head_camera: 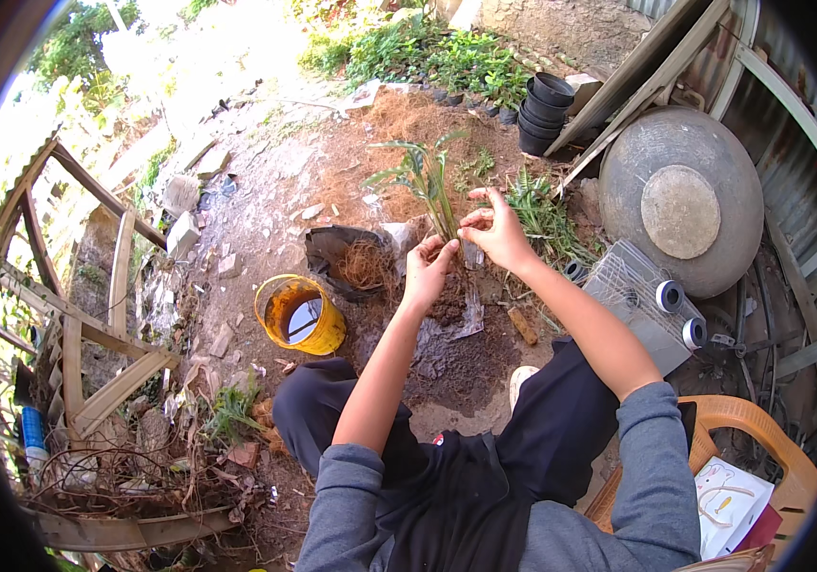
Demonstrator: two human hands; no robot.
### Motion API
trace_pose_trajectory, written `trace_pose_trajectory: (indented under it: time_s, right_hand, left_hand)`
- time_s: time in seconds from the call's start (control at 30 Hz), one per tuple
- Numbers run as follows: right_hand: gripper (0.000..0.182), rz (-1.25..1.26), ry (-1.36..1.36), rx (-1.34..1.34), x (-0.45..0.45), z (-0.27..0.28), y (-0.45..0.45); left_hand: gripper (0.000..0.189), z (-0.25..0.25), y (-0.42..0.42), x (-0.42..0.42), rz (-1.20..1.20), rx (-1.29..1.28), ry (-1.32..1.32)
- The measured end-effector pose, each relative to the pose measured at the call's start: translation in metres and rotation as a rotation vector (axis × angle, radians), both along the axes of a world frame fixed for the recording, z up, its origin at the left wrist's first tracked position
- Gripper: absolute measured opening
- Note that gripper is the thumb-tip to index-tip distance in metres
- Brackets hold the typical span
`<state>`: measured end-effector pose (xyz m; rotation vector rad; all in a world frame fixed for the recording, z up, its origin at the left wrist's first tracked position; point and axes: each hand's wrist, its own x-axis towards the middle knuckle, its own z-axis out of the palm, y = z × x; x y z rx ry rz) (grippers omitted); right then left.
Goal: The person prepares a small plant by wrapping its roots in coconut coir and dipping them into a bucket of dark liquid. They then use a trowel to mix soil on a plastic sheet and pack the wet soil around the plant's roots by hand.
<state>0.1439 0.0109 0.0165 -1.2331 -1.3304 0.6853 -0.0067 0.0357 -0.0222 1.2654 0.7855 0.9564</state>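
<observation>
My left hand [429, 275] pinches the lower stems of a leafy green plant [428, 179], which stands upright with its leaves leaning to the left. Dark soil or roots hang below the grip, partly hidden by the hand. On the plant's right, my right hand [491, 227] has its thumb and index finger close together near the stems; whether they hold a piece of it I cannot tell. A black plastic grow bag [323, 250] with brown coir fibre [363, 264] lies left of my left hand. Clear plastic [474, 307] lies on the ground below the hands.
A yellow bucket [333, 330] of dark liquid stands at the left. Stacked black pots [541, 118], a large round grey vessel [734, 186] and a grey slab [612, 286] with wire mesh are at the right. Potted seedlings [480, 64] stand behind; an orange chair [737, 415] is at lower right.
</observation>
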Motion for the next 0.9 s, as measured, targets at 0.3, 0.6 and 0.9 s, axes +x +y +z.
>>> trace_pose_trajectory:
  time_s: [0.3, 0.6, 0.9]
  right_hand:
    - [0.017, 0.096, 0.129, -0.091, 0.009, -0.011, 0.009]
    - [0.018, 0.090, 0.107, -0.095, 0.005, -0.005, 0.005]
    - [0.018, 0.097, -0.028, -0.117, 0.001, -0.007, 0.001]
  left_hand:
    - [0.020, 0.006, -0.005, 0.003, 0.015, 0.041, -0.023]
    - [0.023, 0.005, -0.004, 0.002, 0.091, 0.083, 0.000]
    - [0.036, 0.012, -0.005, -0.003, 0.064, 0.004, 0.045]
